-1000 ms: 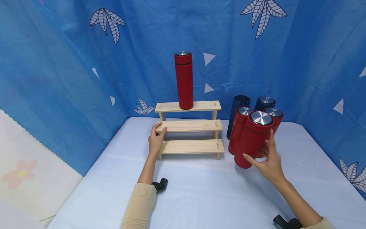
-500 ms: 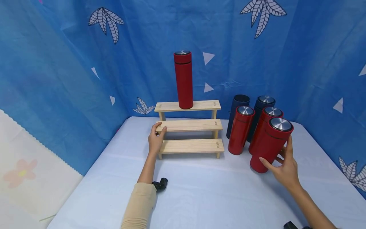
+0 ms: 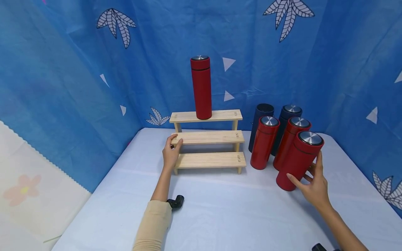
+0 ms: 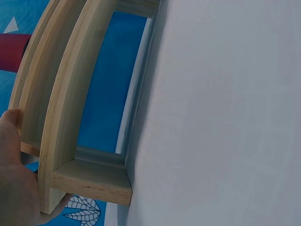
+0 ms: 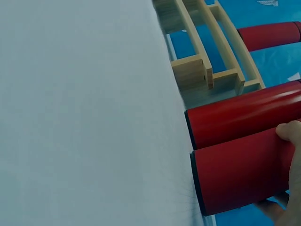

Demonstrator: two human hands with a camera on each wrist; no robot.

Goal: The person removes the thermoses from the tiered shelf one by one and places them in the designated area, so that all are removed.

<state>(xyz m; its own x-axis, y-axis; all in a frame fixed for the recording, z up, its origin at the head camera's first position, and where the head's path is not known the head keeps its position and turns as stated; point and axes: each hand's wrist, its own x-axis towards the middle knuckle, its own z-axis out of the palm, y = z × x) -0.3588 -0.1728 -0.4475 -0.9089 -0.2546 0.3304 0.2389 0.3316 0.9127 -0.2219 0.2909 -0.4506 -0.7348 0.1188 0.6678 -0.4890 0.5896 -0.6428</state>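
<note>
My left hand (image 3: pixel 171 153) grips the left end of the middle board of a three-step wooden stand (image 3: pixel 208 137); the left wrist view shows its thumb (image 4: pixel 10 117) on the wood. On the top step a red thermos flask (image 3: pixel 201 89) stands upright. Off to the right, my right hand (image 3: pixel 314 188) holds another red thermos flask (image 3: pixel 298 162), thumb on the near side and fingers partly hidden behind it. Its silver lid points up; whether its base touches the table I cannot tell. Two more red flasks, a left one (image 3: pixel 264 144) and a right one (image 3: pixel 287 143), stand just behind it.
Two dark blue flasks, one with a dark top (image 3: pixel 262 116) and one with a silver lid (image 3: pixel 289 115), stand at the back, partly covered by the red ones. A white cloth covers the table (image 3: pixel 226 209). Blue patterned curtain (image 3: pixel 150 69) hangs close behind.
My right hand has carried its red flask to the right and toward me, uncovering the red flasks behind; the move has nearly stopped. My left hand stays on the stand.
</note>
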